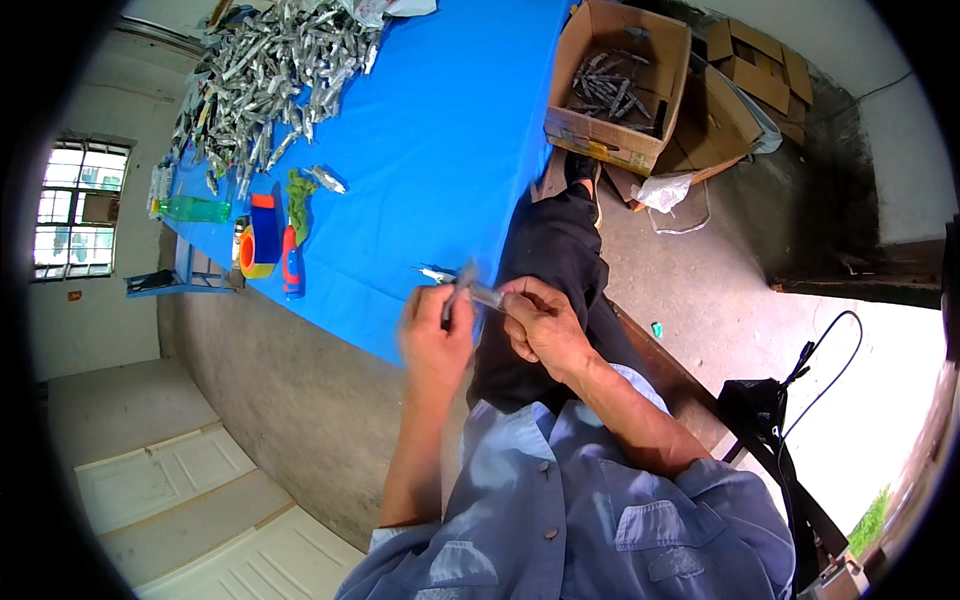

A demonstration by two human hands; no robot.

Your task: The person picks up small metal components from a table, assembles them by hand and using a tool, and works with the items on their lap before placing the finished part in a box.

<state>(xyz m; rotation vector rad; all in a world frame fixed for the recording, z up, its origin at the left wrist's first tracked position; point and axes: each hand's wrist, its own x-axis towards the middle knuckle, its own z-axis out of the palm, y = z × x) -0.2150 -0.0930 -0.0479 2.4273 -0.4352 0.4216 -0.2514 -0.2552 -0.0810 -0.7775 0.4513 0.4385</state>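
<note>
My right hand (545, 322) is closed in a pinch on one end of a slim, clear plastic-looking piece (486, 296) over the table's near edge. Fingers bent, my left hand (438, 325) grips its other end and is somewhat smeared by motion. What the piece is exactly, I cannot make out. Just beyond my left fingers, a small white and dark slim part (434, 273) lies on the blue cloth (420, 150). A large heap of slim silvery wrapped pieces (290, 80) covers the far left of the table, with one single wrapped piece (328, 180) apart from it.
Left on the table are a green bottle (195, 209), a tape roll (258, 255), a red-handled tool (291, 262) and a crumpled green item (298, 200). A cardboard box (600, 138) holding similar pieces stands right of the table, beside another open carton (715, 120).
</note>
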